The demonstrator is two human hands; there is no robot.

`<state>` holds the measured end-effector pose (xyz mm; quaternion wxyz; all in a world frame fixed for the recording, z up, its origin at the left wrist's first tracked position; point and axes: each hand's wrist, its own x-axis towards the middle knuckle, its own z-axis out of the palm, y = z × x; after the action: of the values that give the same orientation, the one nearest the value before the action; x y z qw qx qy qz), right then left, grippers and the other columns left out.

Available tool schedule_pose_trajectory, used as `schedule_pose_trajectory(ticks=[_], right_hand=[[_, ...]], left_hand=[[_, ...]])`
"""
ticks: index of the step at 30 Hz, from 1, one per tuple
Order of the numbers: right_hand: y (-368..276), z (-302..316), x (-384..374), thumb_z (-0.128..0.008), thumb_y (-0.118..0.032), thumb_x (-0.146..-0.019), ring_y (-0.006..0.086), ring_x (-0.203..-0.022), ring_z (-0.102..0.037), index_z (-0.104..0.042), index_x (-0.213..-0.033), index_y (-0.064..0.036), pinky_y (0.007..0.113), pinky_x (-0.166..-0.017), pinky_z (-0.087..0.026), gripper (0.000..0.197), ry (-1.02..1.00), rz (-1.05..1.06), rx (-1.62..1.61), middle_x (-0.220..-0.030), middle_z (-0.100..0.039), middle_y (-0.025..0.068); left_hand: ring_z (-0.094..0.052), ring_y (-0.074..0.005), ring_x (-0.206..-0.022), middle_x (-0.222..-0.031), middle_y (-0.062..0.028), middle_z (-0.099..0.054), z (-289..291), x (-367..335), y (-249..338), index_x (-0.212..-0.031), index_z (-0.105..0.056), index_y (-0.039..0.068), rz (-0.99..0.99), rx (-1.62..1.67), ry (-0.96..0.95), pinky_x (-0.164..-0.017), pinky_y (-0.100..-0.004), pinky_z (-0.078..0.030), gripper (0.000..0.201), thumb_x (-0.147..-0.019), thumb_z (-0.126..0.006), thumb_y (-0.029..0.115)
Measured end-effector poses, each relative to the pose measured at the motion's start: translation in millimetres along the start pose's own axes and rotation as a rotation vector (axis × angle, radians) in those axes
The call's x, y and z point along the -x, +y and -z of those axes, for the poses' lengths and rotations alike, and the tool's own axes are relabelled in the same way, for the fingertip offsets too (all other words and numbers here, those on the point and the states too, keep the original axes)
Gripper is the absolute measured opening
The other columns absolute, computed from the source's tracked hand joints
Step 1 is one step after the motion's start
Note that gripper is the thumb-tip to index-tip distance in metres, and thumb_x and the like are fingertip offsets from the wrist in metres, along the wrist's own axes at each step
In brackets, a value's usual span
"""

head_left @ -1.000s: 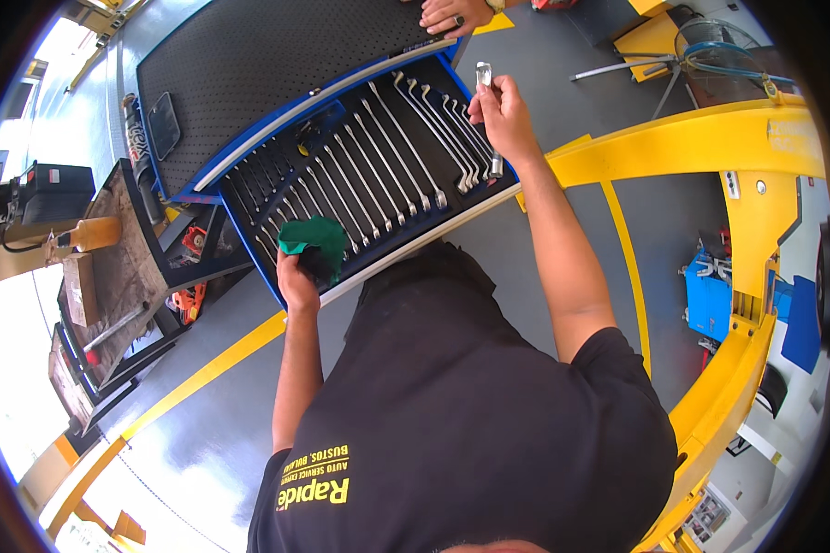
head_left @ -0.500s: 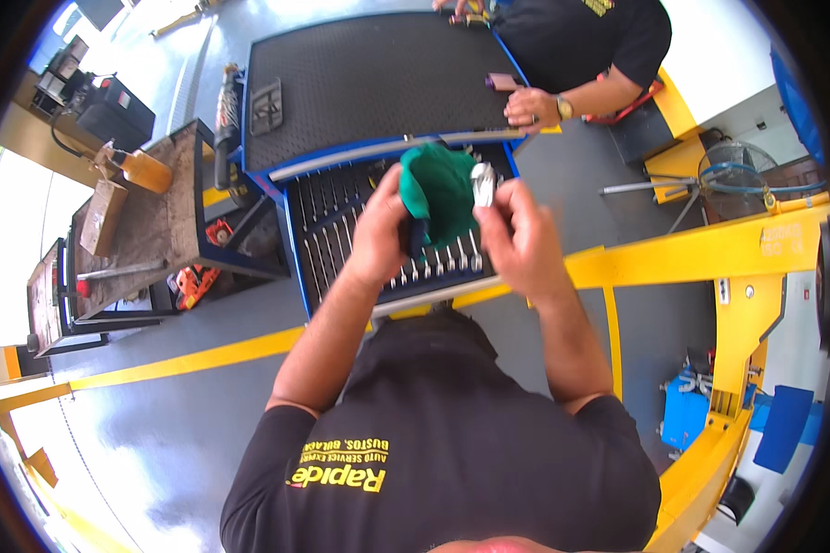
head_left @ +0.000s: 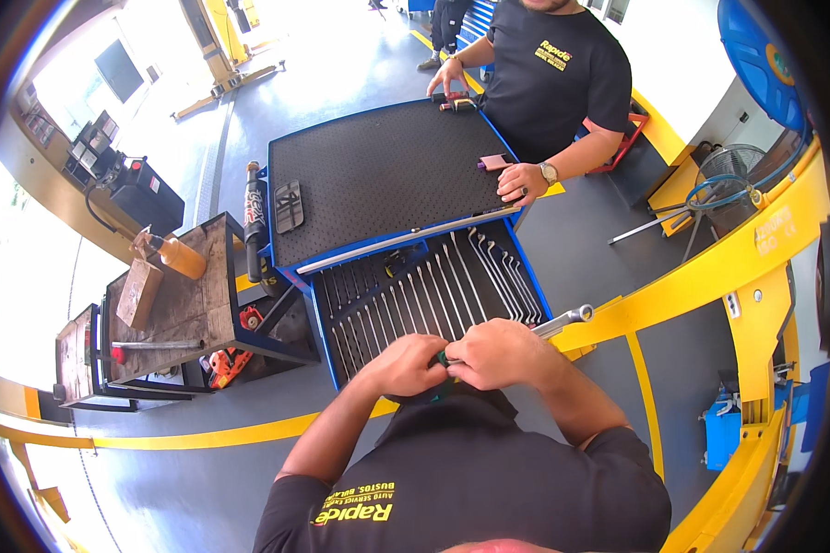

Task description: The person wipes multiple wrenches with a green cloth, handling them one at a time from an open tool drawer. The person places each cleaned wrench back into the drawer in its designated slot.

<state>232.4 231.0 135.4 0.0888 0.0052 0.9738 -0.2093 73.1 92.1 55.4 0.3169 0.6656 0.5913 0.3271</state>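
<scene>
Close to my chest, at the drawer's front edge, my hands come together. The fingers of my right hand point(head_left: 500, 354) are closed around a wrench point(head_left: 563, 322), whose ring end sticks out to the right. My left hand point(head_left: 404, 365) is closed on a green cloth point(head_left: 443, 358). Only a scrap of the cloth shows between the hands, against the wrench. Just beyond lies an open tool drawer point(head_left: 536, 274) with rows of wrenches point(head_left: 436, 288); the bent ones sit at its right side.
A blue tool cabinet's black ribbed top point(head_left: 378, 175) carries a dark tray point(head_left: 290, 205). Across it, a co-worker's hand point(head_left: 523, 182) rests beside a small pinkish object point(head_left: 494, 162). Left stands a workbench point(head_left: 214, 295) with a spray bottle point(head_left: 181, 257); right runs a yellow beam point(head_left: 692, 275).
Both hands have come down toward my chest and closed together. The green cloth, spread open before, is now mostly hidden. The view has tilted up, showing more of the co-worker.
</scene>
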Motion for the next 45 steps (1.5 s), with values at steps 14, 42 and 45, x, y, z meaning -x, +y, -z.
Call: schedule_pose_trajectory(ticks=[14,42,45], right_hand=[[12.9,-35.3,16.1,-0.066,-0.015,-0.089,0.0358,-0.072,-0.07,-0.067,-0.103,-0.0062,0.048,-0.065,-0.054,0.017,0.358,-0.283,-0.043,-0.079,-0.07,0.0147],[9.2,-27.7,-16.5,-0.068,-0.008,-0.084,0.0249,-0.083,-0.067,-0.073,-0.099,-0.0089,0.035,-0.074,-0.055,0.017,0.584,-0.034,0.242,-0.092,-0.064,0.0066],[-0.5,-66.6,-22.7,-0.073,0.0,-0.085,0.0232,-0.077,-0.067,-0.071,-0.113,-0.0004,0.033,-0.066,-0.054,0.028,0.657,0.009,-0.419,-0.092,-0.063,0.0101]], left_hand=[[-0.056,-0.0291,-0.068,-0.074,-0.0185,-0.056,6.6,-13.2,-14.0,-0.084,-0.055,-0.003,0.332,0.199,0.574,-0.064,-0.0396,-0.045,0.013,-0.078,-0.058,0.008],[-0.062,-0.021,-0.066,-0.072,-0.0104,-0.061,1.2,3.0,-20.7,-0.078,-0.062,0.0,0.188,-0.011,1.051,-0.063,-0.033,-0.049,0.012,-0.068,-0.067,0.004],[-0.063,-0.0137,-0.074,-0.083,-0.0064,-0.07,4.4,8.4,-28.9,-0.088,-0.067,0.0,0.151,0.427,1.068,-0.068,-0.0299,-0.05,0.012,-0.078,-0.063,0.002]])
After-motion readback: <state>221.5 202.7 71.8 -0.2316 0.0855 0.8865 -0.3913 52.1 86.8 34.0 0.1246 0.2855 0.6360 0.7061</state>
